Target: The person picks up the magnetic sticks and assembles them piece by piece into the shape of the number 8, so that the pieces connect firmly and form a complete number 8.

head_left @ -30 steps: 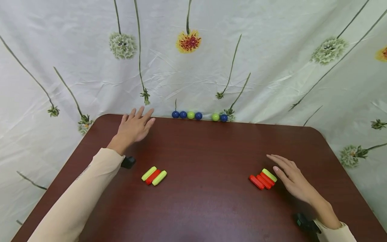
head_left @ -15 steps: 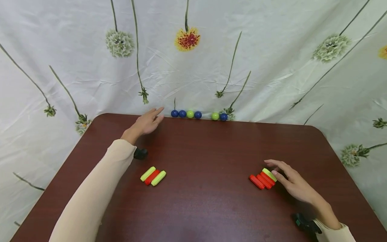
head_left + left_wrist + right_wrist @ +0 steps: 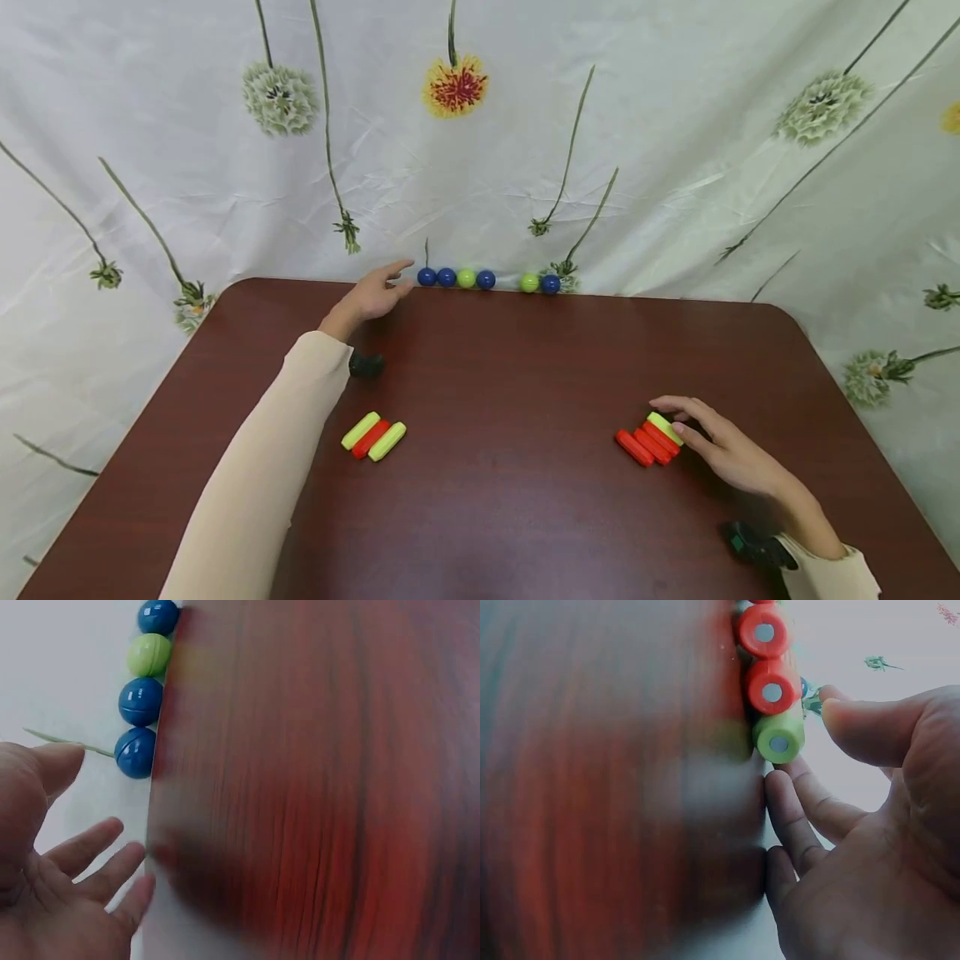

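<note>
My left hand [image 3: 377,293] is at the table's far edge, just left of a row of balls, fingers loosely extended. Nearest to it is a blue ball [image 3: 136,753], apart from the thumb and fingers. Beside that stand another blue ball [image 3: 446,277], a green ball [image 3: 467,278] and a third blue one [image 3: 486,279]. On the right, my right hand [image 3: 731,454] hovers round a yellow-green rod [image 3: 664,428] with a grey end. Thumb and fingers lie on either side of it; the thumb is apart in the right wrist view. Several red rods [image 3: 634,448] lie against it.
Another green ball [image 3: 529,283] and a blue ball [image 3: 551,284] stand farther right along the back edge. Two yellow-green rods [image 3: 387,442] flank a red rod [image 3: 371,439] at left on the brown table [image 3: 495,500]. A flowered cloth [image 3: 645,108] hangs behind the table.
My left hand has moved right along the far edge, close to the end blue ball. My right hand's fingers have shifted left and bent slightly round the yellow-green rod. No ball or rod has visibly been moved.
</note>
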`<state>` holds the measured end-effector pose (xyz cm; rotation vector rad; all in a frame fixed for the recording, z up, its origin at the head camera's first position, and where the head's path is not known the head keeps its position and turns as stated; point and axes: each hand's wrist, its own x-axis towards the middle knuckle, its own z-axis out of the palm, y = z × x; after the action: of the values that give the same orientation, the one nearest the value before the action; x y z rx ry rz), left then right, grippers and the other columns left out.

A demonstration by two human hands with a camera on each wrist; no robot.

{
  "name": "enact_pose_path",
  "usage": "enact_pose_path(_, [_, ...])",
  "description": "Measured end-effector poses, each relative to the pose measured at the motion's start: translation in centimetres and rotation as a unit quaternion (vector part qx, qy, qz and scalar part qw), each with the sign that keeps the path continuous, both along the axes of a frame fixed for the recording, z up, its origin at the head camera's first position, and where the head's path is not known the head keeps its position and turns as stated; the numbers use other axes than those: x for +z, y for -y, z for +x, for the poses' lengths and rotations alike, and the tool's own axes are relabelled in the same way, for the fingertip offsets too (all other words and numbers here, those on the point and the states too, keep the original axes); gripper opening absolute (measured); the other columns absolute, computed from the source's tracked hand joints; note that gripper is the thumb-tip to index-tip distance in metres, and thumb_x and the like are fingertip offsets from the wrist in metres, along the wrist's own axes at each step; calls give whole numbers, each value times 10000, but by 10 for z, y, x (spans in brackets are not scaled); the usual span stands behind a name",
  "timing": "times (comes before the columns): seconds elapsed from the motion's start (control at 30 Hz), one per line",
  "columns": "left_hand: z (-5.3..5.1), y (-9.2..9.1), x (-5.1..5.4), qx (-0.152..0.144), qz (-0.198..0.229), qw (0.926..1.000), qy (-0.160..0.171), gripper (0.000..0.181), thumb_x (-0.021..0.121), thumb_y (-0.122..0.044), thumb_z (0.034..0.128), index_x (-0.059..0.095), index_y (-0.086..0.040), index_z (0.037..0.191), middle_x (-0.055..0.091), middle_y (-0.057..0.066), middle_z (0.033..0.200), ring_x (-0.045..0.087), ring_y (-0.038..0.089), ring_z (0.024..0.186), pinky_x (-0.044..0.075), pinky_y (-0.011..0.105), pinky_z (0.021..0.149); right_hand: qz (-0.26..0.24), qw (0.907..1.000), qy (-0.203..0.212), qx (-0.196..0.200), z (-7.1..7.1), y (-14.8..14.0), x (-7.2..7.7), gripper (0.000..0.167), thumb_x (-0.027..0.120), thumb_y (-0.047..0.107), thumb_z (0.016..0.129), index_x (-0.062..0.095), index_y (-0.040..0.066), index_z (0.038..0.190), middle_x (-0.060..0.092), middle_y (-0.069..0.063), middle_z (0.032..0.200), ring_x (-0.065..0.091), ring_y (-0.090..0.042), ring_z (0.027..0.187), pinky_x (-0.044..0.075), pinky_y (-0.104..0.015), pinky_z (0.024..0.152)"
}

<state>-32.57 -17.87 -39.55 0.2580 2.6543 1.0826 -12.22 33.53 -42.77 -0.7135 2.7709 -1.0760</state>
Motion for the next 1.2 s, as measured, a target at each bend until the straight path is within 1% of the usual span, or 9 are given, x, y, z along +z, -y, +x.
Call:
enact_pose_path(0.07, [-4,0,-5,174,519,9984,149,546,429,-184,1082,253,-124,1595,240,274,1609,268,456,1473,278,582,1168,-3,10000,68,17,-2,0,-1,366,534,112,1040,523,163,1402,533,-15,1378,452,20,1216,367,-109,961])
enact_pose_path(0.13, [-8,-1,-10,370,976,9940,325,545,442,-149,1076,270,-138,1593,237,262,1614,261,426,1486,272,560,1180,31,9999,92,42,-4,1,-2,366,534,119,1041,524,165,1403,531,-7,1375,457,-8,1214,378,-128,960])
enact_pose_path(0.2, [-11,-2,-14,485,1295,9894,443,541,439,-134,1075,279,-154,1591,229,239,1626,265,401,1492,262,543,1191,71,9999,78,56,-5,1,-3,365,540,122,1039,527,169,1401,533,1,1370,465,-32,1208,389,-146,956])
enact_pose_path(0.3, [-16,-4,-18,561,1629,9835,552,531,436,-135,1076,296,-174,1587,228,201,1637,263,370,1501,227,526,1211,114,9999,29,52,-6,2,-2,370,555,120,1031,532,168,1396,536,8,1357,475,-49,1182,401,-168,943])
enact_pose_path(0.4, [-22,-7,-18,596,1780,9801,649,517,436,-144,1078,317,-192,1579,247,177,1637,254,355,1506,201,522,1220,128,9999,-7,29,-4,1,-1,368,568,112,1022,540,159,1386,542,10,1343,480,-50,1162,404,-179,936])
enact_pose_path(0.57, [-29,-13,-17,665,1807,9783,767,488,440,-148,1079,357,-201,1557,293,157,1620,282,344,1493,214,514,1216,157,9999,-18,34,-3,0,0,361,568,107,1022,549,153,1379,545,6,1337,472,-36,1167,393,-178,940])
enact_pose_path(0.8, [-35,-17,-18,587,1705,9808,747,485,436,-135,1078,359,-191,1554,288,154,1626,328,343,1472,241,516,1203,157,9999,7,33,-3,-1,1,356,568,108,1021,554,152,1374,538,0,1339,450,-21,1189,374,-172,948])
enact_pose_path(1.03, [-36,-18,-19,564,1404,9858,730,454,439,-132,1075,406,-178,1525,289,169,1618,280,358,1489,252,527,1195,153,9998,81,37,-4,-1,-1,357,563,109,1024,547,165,1377,529,5,1348,434,-22,1207,362,-184,959])
enact_pose_path(1.2, [-36,-20,-21,646,1101,9893,707,440,460,-149,1069,442,-187,1507,308,196,1598,225,383,1496,251,527,1193,136,9998,95,64,-3,-2,-4,356,563,105,1023,548,166,1374,525,14,1349,436,-33,1209,358,-188,961])
